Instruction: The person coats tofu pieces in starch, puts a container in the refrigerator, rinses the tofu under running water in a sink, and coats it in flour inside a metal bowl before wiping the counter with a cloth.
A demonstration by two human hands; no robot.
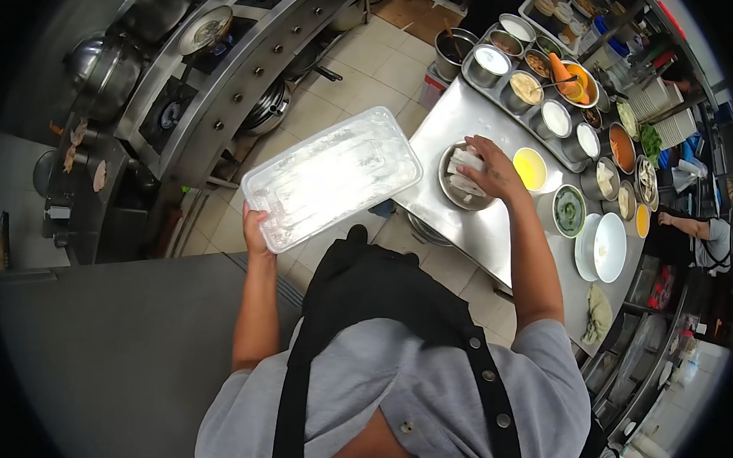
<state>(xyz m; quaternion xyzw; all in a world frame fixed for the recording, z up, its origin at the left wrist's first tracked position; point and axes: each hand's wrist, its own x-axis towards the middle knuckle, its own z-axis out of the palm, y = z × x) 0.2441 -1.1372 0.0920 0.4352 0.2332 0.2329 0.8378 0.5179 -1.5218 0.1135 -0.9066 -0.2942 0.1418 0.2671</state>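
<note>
A translucent rectangular container [332, 179], dusted white inside, is tilted in front of me. My left hand [256, 229] grips its lower left corner, the thumb over the rim. At the edge of the steel table, my right hand [495, 173] is closed on white pieces [465, 169] in a round metal bowl [449, 187]. Beside that hand stands a bowl of yellow liquid [530, 168]. A container with dark green contents [569, 210] and white bowls [606, 247] stand farther right.
A metal tray [500, 92] of filled metal pots lies along the back of the steel table [434, 134]. A stove [218, 78] with pans stands at the left. A grey counter [121, 333] is at lower left. Another person [705, 233] is at the far right.
</note>
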